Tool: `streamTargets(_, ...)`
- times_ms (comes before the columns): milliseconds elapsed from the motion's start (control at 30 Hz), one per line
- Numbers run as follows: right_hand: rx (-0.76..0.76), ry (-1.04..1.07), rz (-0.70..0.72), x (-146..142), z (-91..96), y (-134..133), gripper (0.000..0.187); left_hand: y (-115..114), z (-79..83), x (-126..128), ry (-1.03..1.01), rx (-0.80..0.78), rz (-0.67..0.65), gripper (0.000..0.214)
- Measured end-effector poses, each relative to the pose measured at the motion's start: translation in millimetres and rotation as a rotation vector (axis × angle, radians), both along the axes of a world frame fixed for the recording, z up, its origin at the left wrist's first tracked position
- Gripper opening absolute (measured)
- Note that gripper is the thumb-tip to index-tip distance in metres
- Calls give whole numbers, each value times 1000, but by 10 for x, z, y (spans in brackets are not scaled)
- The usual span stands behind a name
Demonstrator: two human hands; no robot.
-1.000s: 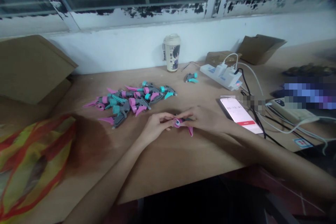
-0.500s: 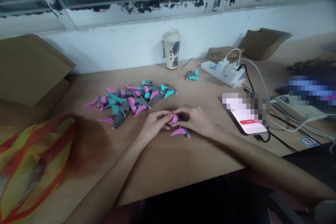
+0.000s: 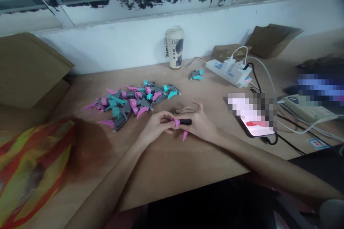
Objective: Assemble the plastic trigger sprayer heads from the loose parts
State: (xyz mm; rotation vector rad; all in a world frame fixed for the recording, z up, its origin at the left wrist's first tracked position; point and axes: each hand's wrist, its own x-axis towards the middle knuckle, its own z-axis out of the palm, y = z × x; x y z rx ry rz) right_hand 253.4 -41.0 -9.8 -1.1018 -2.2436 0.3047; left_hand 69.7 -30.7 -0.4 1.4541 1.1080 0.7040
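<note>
Between my hands is a dark grey spray trigger head (image 3: 185, 122) with a pink collar and a pink lever. My left hand (image 3: 159, 124) is closed on the pink collar, fingertips pinching it from the left. The body is wrapped by my right hand (image 3: 199, 123), whose thumb lies below it and whose other fingers extend beyond it. Parts of the spray head are hidden by my fingers. To the left lies a pile of spray trigger heads (image 3: 125, 105), grey with pink or turquoise collars and levers. One turquoise spray trigger head (image 3: 197, 74) lies apart, farther back.
A coffee tumbler (image 3: 175, 48) stands by the wall. Right of it are a power strip (image 3: 228, 72) with cables and a lit phone (image 3: 251, 118). A cardboard box (image 3: 29, 68) and a red-yellow bag (image 3: 34, 171) occupy the left side.
The spray head has turned in my hands; its dark back now shows and its pink lever points down. My right hand's fingers have lifted and spread. The camera view shifted slightly.
</note>
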Motion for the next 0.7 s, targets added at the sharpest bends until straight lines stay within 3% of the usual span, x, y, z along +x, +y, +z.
streamTargets(467, 23, 58, -47, -19, -58, -12, 21, -20, 44, 66, 43, -10, 61, 22)
streamTargets(700, 10, 114, -77, -41, -89, 9, 21, -10, -29, 51, 18, 4, 66, 24)
